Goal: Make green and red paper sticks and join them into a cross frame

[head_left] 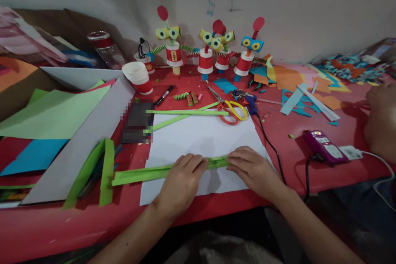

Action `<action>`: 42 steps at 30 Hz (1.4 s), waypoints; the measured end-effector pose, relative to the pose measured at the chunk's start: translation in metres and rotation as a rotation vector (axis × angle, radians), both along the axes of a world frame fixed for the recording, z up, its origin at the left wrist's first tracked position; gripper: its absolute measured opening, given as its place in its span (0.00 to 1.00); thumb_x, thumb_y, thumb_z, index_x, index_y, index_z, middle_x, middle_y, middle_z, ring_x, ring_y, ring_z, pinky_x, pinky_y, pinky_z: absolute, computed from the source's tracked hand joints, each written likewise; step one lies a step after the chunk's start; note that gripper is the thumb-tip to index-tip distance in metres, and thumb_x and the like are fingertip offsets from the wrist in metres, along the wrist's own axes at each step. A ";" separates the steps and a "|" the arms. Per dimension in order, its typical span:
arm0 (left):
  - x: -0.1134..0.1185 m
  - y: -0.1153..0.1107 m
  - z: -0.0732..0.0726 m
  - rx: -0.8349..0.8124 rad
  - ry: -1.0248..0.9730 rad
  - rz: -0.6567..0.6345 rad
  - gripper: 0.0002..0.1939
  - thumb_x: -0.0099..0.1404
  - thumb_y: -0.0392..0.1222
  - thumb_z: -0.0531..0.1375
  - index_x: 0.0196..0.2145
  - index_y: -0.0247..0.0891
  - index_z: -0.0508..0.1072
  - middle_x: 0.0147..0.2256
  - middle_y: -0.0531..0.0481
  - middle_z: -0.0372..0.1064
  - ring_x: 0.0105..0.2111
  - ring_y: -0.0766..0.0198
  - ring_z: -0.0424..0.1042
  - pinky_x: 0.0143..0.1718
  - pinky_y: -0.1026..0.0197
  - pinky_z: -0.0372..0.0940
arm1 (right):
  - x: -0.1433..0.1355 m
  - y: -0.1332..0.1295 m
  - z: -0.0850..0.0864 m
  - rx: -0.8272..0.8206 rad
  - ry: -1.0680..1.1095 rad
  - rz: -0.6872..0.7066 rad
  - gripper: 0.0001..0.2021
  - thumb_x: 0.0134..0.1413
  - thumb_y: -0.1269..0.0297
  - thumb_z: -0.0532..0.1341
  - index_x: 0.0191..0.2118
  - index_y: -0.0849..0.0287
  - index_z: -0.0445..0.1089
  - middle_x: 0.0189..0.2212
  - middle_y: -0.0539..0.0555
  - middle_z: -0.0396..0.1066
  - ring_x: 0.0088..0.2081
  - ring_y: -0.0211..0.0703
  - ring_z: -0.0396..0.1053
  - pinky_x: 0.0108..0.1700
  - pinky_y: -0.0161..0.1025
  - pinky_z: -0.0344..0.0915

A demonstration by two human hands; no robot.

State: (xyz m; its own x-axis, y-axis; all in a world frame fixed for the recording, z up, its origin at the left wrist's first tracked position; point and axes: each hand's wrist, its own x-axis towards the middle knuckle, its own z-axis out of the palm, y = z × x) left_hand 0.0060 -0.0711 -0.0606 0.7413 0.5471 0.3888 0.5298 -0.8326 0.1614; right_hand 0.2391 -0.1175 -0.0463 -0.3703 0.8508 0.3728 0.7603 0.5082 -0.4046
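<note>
left hand (pixel 183 181): fingers curled together, clamped on green paper strip (pixel 139 174), thumb mostly hidden | right hand (pixel 255 170): fingers bunched, pinching strip's right end | strip: across near part of white sheet (pixel 198 140), left end past sheet over red worktop (pixel 62 231) | scissors (pixel 232 111): sheet's far right corner
</note>
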 end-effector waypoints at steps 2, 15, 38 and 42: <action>0.003 -0.002 0.003 -0.021 0.017 0.022 0.15 0.63 0.30 0.54 0.46 0.33 0.73 0.41 0.43 0.72 0.39 0.55 0.68 0.40 0.51 0.67 | -0.001 -0.004 0.001 0.000 -0.030 0.016 0.09 0.62 0.71 0.56 0.43 0.59 0.73 0.38 0.57 0.75 0.41 0.47 0.69 0.44 0.47 0.71; 0.014 -0.006 0.014 -0.051 0.188 -0.022 0.13 0.62 0.31 0.55 0.45 0.37 0.72 0.38 0.46 0.72 0.36 0.55 0.69 0.34 0.53 0.66 | 0.001 0.001 0.006 -0.124 -0.150 -0.019 0.12 0.62 0.71 0.54 0.46 0.55 0.72 0.37 0.56 0.71 0.41 0.45 0.67 0.43 0.43 0.68; 0.036 0.010 0.021 -0.432 0.076 0.230 0.08 0.66 0.34 0.53 0.37 0.39 0.71 0.34 0.49 0.71 0.36 0.58 0.69 0.38 0.56 0.64 | -0.012 0.015 0.007 -0.247 -0.044 -0.158 0.09 0.61 0.75 0.51 0.36 0.57 0.67 0.32 0.55 0.70 0.37 0.46 0.66 0.40 0.44 0.64; 0.040 0.010 0.022 -0.437 0.115 0.272 0.06 0.65 0.33 0.54 0.37 0.39 0.69 0.33 0.50 0.70 0.35 0.57 0.69 0.35 0.56 0.63 | -0.015 0.017 0.007 -0.257 -0.072 -0.208 0.08 0.60 0.76 0.52 0.35 0.57 0.65 0.31 0.54 0.69 0.35 0.46 0.65 0.38 0.43 0.62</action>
State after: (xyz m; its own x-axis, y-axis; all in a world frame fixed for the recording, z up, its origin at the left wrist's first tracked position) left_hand 0.0456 -0.0607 -0.0391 0.5742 0.8187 0.0057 0.7525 -0.5304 0.3904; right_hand 0.2245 -0.1002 -0.0392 -0.1966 0.9737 0.1150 0.8682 0.2273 -0.4411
